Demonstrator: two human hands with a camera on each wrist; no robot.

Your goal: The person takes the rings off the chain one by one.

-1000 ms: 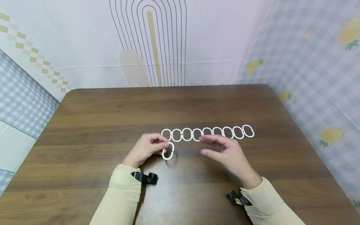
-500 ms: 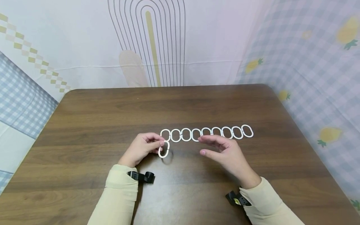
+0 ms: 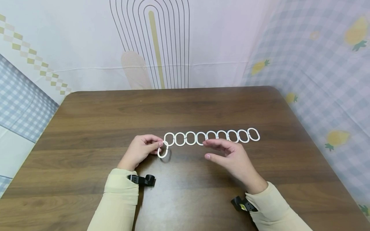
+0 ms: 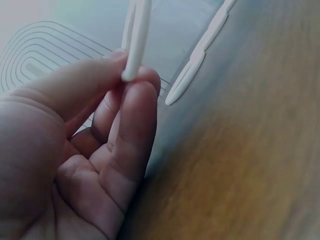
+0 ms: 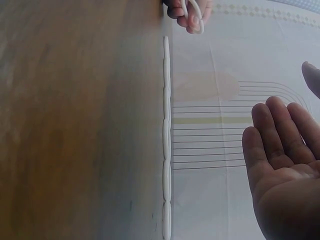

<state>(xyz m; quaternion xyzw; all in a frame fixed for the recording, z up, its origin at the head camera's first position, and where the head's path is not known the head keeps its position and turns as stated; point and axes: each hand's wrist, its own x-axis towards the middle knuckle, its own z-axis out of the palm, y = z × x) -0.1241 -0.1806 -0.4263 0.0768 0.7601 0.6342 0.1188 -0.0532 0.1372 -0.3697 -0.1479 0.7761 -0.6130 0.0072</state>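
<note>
My left hand (image 3: 140,151) pinches a white oval shower curtain ring (image 3: 163,157) between thumb and fingers, close to the near side of a row's left end. In the left wrist view this curtain ring (image 4: 139,42) stands up from the fingertips. Several matching white rings (image 3: 190,132) lie side by side in that row on the brown table, reaching toward the right. Over the row's near side hovers my right hand (image 3: 232,155), holding nothing, fingers extended and thumb apart; it covers parts of some rings. Its palm (image 5: 290,185) shows bare in the right wrist view.
The wood-grain table (image 3: 173,109) has rounded far corners. Behind it hangs a white patterned cloth (image 3: 219,41), with a checked pineapple-print cloth (image 3: 315,83) along the right. Black camera straps (image 3: 141,180) circle both wrists over cream sleeves.
My left hand has moved left and slightly away from me, carrying the pinched curtain ring. The right hand stays nearly still, and the row lies as before.
</note>
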